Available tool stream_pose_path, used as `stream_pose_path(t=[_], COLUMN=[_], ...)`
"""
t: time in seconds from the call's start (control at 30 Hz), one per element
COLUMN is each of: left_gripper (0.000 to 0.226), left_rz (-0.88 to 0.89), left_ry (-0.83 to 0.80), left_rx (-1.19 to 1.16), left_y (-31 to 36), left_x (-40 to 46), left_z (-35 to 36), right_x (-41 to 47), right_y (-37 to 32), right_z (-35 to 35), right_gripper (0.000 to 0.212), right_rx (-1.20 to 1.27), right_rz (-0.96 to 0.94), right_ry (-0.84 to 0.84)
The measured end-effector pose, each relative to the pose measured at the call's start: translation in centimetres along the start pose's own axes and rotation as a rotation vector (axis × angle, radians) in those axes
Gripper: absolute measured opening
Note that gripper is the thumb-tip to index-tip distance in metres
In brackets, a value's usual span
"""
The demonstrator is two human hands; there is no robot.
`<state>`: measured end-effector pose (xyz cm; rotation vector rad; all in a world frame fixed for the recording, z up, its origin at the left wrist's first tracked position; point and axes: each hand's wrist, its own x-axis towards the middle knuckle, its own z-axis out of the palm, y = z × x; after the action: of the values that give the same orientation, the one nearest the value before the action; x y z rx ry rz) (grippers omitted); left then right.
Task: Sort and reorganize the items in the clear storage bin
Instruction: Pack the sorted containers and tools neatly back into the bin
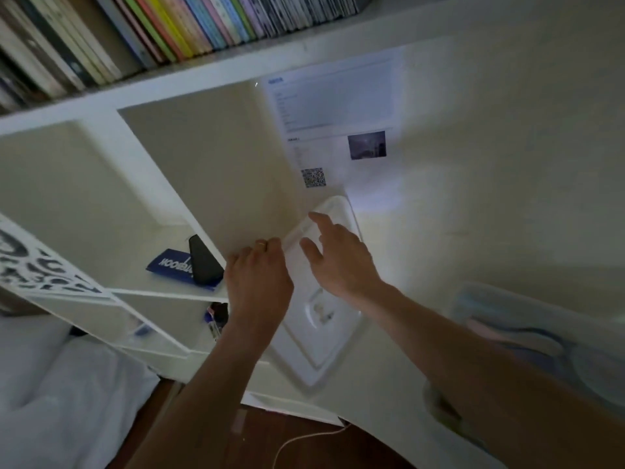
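Right now left hand [258, 279] pinches the near left edge of a white bin lid [321, 319] leaning against the wall by the shelf unit [111, 137], fingers curled on its rim; right hand [338, 258] hovers just over the lid's upper part, fingers spread and relaxed, holding nothing. Clear storage bin [527, 333] sits low right, under the right forearm, pastel items blurred inside. Blue booklet [169, 265] and black object [203, 265] lie on a shelf left of the hands, books [169, 25] lined above.

A home bedroom: white shelving [111, 137] packed with books [176, 25], bedding [57, 384] alongside.
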<state>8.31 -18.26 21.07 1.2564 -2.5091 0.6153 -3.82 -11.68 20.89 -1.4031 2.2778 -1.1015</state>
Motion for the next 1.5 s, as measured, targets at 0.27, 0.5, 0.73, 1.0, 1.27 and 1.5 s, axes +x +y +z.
stream_pose_path(t=[0.27, 0.5, 0.73, 1.0, 1.27, 1.5], left_gripper=[0.025, 0.042, 0.059, 0.058, 0.062, 0.048], left_rz=[0.182, 0.258, 0.185, 0.250, 0.254, 0.274], left_ry=[-0.257, -0.151, -0.422, -0.648, -0.694, -0.571], left_rx=[-0.838, -0.881, -0.725, -0.733, -0.721, -0.767], left_y=[5.0, 10.7, 16.7, 22.6, 24.4, 24.1], left_x=[-2.9, -3.8, -4.6, -5.9, -7.7, -8.6], left_z=[-4.6, 1.0, 5.8, 7.8, 8.4, 8.8], right_x=[-2.9, -12.0, -24.0, -32.5, -35.3, -34.7], right_y=[3.3, 10.5, 18.7, 25.6, 31.6, 33.0], right_z=[-4.0, -13.9, -23.6, -24.3, -20.7, -18.6], right_gripper=[0.062, 0.033, 0.027, 0.028, 0.036, 0.046], right_rx=[0.156, 0.092, 0.438, 0.450, 0.198, 0.082], right_rz=[0.357, 0.393, 0.553, 0.770, 0.972, 1.108], right_ry=[0.125, 0.389, 0.666, 0.808, 0.673, 0.619])
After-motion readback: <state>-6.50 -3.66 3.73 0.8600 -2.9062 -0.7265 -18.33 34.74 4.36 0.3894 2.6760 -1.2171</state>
